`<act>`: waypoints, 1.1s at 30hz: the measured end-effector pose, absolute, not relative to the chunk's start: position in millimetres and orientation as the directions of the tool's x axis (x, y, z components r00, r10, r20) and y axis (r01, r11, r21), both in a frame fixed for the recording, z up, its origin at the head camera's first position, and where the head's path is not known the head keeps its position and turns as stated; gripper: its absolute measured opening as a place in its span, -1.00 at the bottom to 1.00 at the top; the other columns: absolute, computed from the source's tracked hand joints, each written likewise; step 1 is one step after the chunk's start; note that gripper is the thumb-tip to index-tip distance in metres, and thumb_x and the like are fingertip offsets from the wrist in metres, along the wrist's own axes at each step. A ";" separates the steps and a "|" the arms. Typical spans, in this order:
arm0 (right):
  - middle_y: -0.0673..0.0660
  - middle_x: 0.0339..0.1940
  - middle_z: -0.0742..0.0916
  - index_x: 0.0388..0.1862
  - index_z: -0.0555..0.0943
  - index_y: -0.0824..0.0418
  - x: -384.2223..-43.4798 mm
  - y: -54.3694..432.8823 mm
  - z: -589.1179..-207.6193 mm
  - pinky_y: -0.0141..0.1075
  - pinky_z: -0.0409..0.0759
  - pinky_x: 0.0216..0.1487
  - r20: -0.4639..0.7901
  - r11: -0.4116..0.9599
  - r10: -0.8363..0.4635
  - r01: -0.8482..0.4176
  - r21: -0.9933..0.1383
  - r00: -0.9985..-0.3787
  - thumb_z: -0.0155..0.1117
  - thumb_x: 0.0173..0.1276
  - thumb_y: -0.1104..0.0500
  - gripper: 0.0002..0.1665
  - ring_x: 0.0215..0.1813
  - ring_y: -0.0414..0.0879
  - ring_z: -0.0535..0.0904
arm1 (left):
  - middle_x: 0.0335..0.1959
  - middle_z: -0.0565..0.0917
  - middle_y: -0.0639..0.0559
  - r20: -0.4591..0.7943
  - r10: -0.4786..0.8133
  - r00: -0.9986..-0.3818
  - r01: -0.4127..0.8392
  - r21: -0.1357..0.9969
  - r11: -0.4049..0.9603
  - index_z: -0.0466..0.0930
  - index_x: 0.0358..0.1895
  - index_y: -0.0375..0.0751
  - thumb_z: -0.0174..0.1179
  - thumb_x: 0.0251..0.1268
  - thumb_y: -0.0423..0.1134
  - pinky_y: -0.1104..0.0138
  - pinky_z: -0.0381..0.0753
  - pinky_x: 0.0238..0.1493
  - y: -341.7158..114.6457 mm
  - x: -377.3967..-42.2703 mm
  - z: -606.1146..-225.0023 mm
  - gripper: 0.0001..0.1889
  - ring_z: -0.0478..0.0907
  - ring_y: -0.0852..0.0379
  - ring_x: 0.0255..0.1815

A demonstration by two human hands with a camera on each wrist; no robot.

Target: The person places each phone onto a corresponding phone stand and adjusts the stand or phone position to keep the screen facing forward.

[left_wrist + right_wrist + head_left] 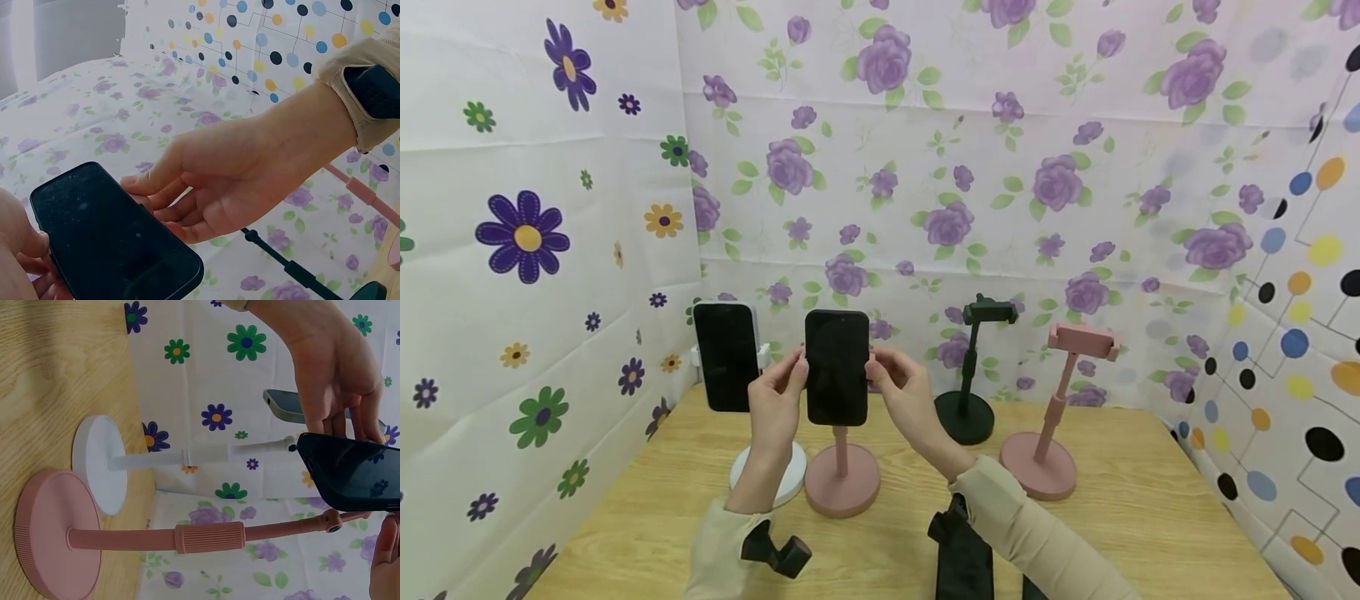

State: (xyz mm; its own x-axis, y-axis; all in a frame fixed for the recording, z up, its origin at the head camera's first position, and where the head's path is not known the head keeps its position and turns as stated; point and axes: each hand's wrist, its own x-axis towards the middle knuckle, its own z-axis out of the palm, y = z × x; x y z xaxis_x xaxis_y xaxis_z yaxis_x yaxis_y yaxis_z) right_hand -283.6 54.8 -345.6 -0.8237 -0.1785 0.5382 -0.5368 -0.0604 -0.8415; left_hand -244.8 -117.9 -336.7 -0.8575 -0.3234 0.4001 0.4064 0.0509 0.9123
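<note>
A dark smartphone (837, 367) stands upright in the head view, in front of the top of a pink phone stand (842, 483). My left hand (777, 408) pinches its left edge with thumb and fingers. On the opposite edge my right hand (910, 400) does the same. From the left wrist, the right hand (219, 181) shows with its thumb near the phone's rim and its other fingers partly behind. The right wrist view has the left hand (340, 369) above the smartphone (350, 472). The stand's clamp is mostly hidden behind the phone.
Left of the hands, a white stand (790, 475) carries another phone (726, 357). A dark green stand (966, 417) and a second pink stand (1040, 467) stand to the right. Near the front of the wooden table (880, 558) lies a black phone-like object (964, 562), partly covered by the right sleeve.
</note>
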 end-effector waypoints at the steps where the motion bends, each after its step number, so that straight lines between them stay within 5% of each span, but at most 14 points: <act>1: 0.38 -0.15 0.67 0.02 0.58 0.41 -283.6 55.2 -345.3 -0.41 0.64 -0.15 0.540 -0.052 -0.177 -0.540 -0.840 -0.823 0.15 0.45 0.21 -0.69 -0.27 -0.25 0.60 | 0.22 0.55 -0.26 0.397 -0.318 -0.861 0.403 0.914 0.050 0.51 0.23 -0.36 0.07 0.46 -0.27 0.66 0.50 -0.03 -117.8 -244.9 -336.8 -0.63 0.50 0.50 -0.04; 27: 0.39 -0.31 0.63 -0.18 0.57 0.48 -262.9 59.6 -317.5 -0.47 0.49 -0.28 0.569 0.066 -0.201 -0.590 -0.804 -0.798 0.09 0.46 0.32 -0.80 -0.36 -0.36 0.50 | 0.23 0.55 -0.22 0.350 -0.311 -0.884 0.346 0.936 0.069 0.47 0.27 -0.31 0.05 0.47 -0.25 0.67 0.48 -0.01 -116.9 -247.0 -333.9 -0.62 0.54 0.54 -0.12; 33: 0.38 -0.29 0.63 -0.14 0.57 0.44 -281.1 57.6 -336.1 -0.48 0.45 -0.31 0.566 0.044 -0.192 -0.584 -0.811 -0.801 0.11 0.47 0.28 -0.80 -0.34 -0.31 0.51 | 0.20 0.57 -0.26 0.341 -0.330 -0.880 0.335 0.939 0.078 0.50 0.24 -0.30 0.08 0.45 -0.23 0.66 0.49 -0.07 -117.8 -246.9 -335.6 -0.62 0.53 0.50 -0.19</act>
